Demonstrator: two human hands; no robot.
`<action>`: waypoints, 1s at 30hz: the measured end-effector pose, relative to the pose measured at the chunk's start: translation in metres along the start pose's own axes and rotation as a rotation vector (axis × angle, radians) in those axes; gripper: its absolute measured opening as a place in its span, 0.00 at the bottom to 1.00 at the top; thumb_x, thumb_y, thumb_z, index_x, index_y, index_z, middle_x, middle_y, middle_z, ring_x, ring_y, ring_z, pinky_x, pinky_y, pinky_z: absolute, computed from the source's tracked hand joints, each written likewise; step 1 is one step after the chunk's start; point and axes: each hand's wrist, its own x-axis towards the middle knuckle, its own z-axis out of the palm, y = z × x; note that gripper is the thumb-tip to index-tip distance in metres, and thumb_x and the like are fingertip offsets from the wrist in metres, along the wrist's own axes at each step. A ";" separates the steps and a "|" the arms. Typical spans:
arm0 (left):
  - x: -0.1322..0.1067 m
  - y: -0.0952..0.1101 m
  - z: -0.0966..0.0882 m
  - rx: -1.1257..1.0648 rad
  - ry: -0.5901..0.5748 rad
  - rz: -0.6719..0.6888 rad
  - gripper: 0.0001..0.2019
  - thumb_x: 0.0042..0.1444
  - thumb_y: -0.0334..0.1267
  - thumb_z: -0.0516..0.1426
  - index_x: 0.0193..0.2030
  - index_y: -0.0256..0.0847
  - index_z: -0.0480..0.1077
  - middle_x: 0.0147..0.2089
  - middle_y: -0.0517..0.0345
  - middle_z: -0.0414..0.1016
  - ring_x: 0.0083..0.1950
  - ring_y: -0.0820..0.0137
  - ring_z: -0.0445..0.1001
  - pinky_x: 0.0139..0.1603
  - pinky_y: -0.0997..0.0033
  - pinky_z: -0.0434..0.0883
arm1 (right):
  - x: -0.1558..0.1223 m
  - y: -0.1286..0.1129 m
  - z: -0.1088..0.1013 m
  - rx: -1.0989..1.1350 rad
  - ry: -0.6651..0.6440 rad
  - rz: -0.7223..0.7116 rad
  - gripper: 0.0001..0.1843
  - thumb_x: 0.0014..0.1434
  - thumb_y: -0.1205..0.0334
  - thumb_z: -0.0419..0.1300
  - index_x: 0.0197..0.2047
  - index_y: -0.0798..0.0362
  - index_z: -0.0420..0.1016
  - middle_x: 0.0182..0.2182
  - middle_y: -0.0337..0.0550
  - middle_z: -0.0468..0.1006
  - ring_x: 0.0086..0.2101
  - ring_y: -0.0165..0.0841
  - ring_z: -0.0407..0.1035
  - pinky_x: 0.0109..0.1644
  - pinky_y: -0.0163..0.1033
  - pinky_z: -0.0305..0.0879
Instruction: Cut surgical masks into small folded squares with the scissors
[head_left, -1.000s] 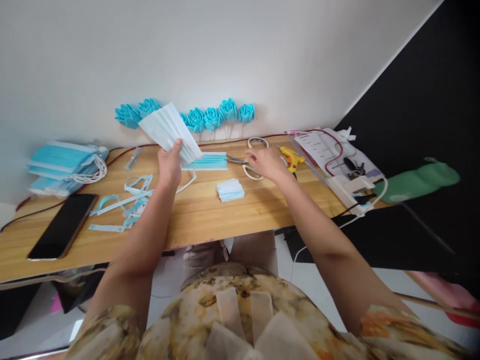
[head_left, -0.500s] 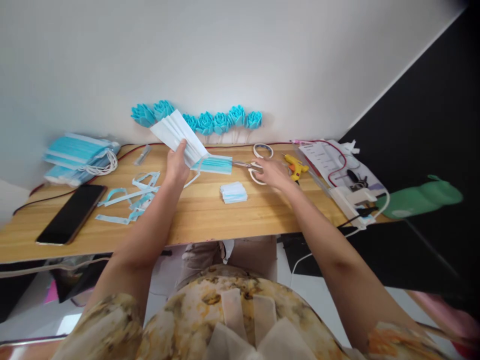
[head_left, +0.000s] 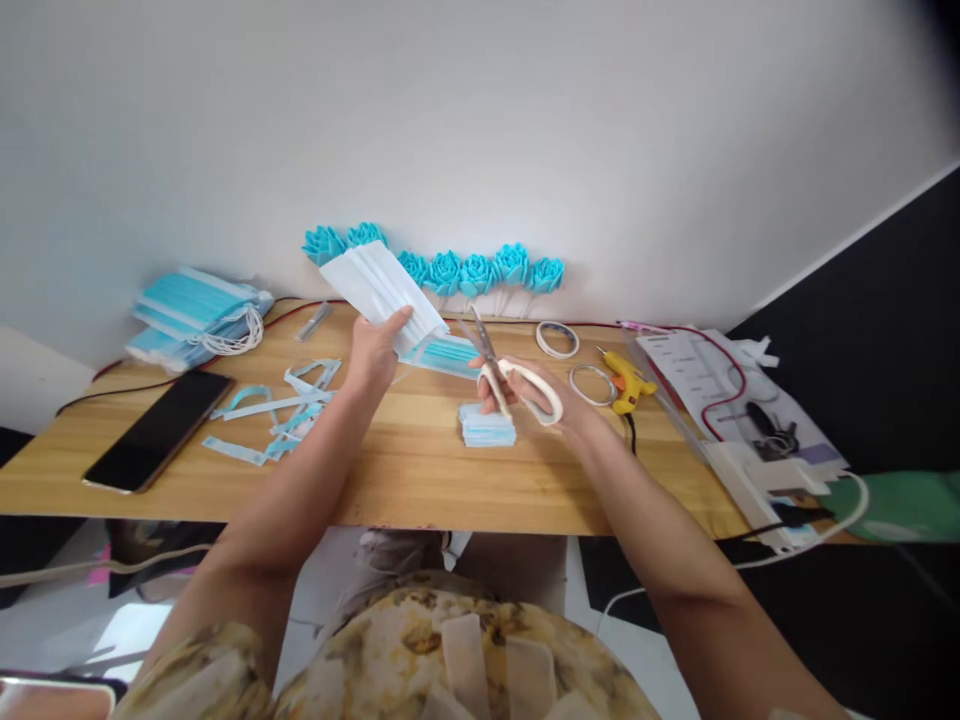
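My left hand [head_left: 377, 352] grips a white-sided face mask [head_left: 382, 290], thumb on top, holding it tilted above the table. In my right hand [head_left: 536, 385] are scissors with white handles [head_left: 541, 393], raised off the table with their blades slightly apart and pointing up and away. Behind the hands a blue face mask [head_left: 442, 354] lies flat, partly covered by the held mask and my right fingers. A small stack of cut blue-white mask pieces [head_left: 487, 428] rests just below the scissors.
Blue flowers [head_left: 478, 273] stand along the wall. To the left are a mask pile [head_left: 191, 305], a phone [head_left: 157, 430] and cut strips [head_left: 296, 400]. Rightward lie a tape roll [head_left: 557, 340], a yellow glue gun [head_left: 628, 380], papers [head_left: 686, 375] and a power strip [head_left: 757, 490].
My right hand has lifted the scissors off the table and brought them left, over the small stack. My left hand still holds the mask. The view has shifted slightly.
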 end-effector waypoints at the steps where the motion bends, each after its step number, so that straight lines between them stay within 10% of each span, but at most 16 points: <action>1: 0.000 0.002 0.000 0.007 -0.002 0.015 0.28 0.33 0.41 0.77 0.44 0.38 0.79 0.45 0.51 0.85 0.57 0.53 0.81 0.62 0.56 0.76 | 0.003 -0.003 0.002 -0.055 -0.019 0.012 0.36 0.59 0.31 0.62 0.55 0.54 0.75 0.37 0.45 0.80 0.31 0.32 0.76 0.33 0.36 0.71; 30: -0.021 -0.001 0.010 0.205 -0.072 -0.003 0.26 0.38 0.48 0.76 0.41 0.36 0.78 0.42 0.50 0.83 0.47 0.53 0.82 0.48 0.59 0.78 | 0.027 0.025 0.018 -0.024 0.081 -0.031 0.37 0.55 0.32 0.66 0.57 0.50 0.71 0.34 0.38 0.73 0.29 0.27 0.66 0.34 0.36 0.64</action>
